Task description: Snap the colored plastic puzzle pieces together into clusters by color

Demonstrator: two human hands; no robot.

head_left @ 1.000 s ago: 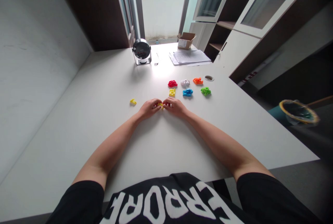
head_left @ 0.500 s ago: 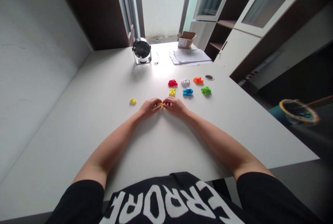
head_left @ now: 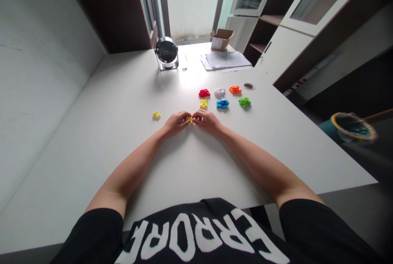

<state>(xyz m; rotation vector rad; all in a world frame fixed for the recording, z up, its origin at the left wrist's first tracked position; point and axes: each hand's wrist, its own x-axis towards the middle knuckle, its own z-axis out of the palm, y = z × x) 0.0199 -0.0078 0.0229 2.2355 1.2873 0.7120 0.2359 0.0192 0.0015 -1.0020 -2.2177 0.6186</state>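
Note:
My left hand [head_left: 178, 122] and my right hand [head_left: 205, 120] meet over the white table, fingertips pinched round small yellow plastic pieces [head_left: 190, 120]. The fingers cover most of these pieces, so their exact shape is hidden. A loose yellow plastic piece [head_left: 156, 115] lies to the left of my left hand. Just beyond my right hand sits a yellow block-like toy [head_left: 204, 104]. Similar small plastic toys lie around it: a red one [head_left: 204, 93], a white one [head_left: 220, 92], an orange one [head_left: 235, 89], a blue one [head_left: 222, 104] and a green one [head_left: 245, 102].
A small round black fan [head_left: 166, 52] stands at the back of the table [head_left: 123, 92]. Papers [head_left: 227, 60] and an open cardboard box [head_left: 221, 40] are at the back right, near a cable hole [head_left: 248, 86]. A lined bin [head_left: 353, 127] stands off the right edge.
The view has tipped slightly downward, so the table's things appear a little higher or lower in frame. Both hands stay together on the yellow pieces, with hardly any finger movement.

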